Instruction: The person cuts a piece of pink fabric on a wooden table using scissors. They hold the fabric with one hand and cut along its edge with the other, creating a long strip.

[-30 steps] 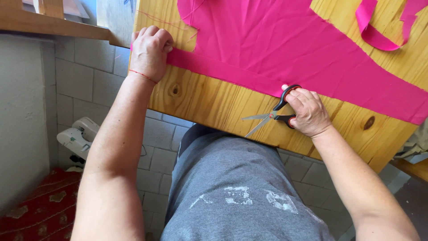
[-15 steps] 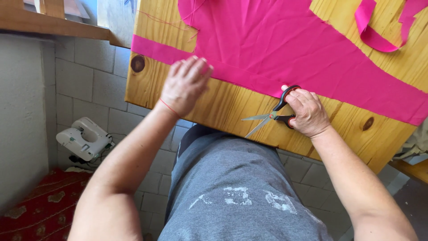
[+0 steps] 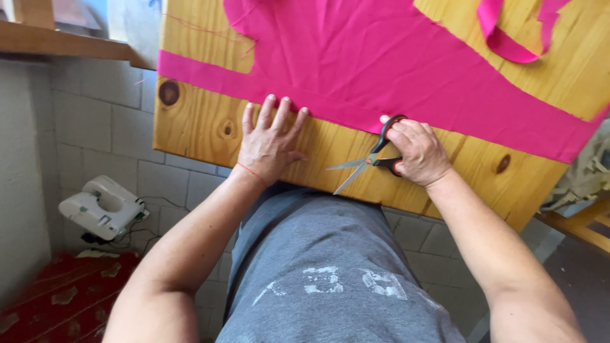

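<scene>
Gripping steel scissors point(image 3: 365, 163), pink woven fabric point(image 3: 381, 76), knotty pine table point(image 3: 197, 124)

Pink fabric point(image 3: 381, 70) & table point(image 3: 203, 127) cut off at top; right hand point(image 3: 416, 152) hides scissor handles point(image 3: 389, 143).

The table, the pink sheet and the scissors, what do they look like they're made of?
Table: likely solid wood, with a glossy finish over visible grain and dark knots. Pink sheet: looks like woven cloth, matte, with soft creases and frayed threads at its edges. Scissors: shiny metal blades with black and red handles, probably plastic, held in the right hand.
</scene>
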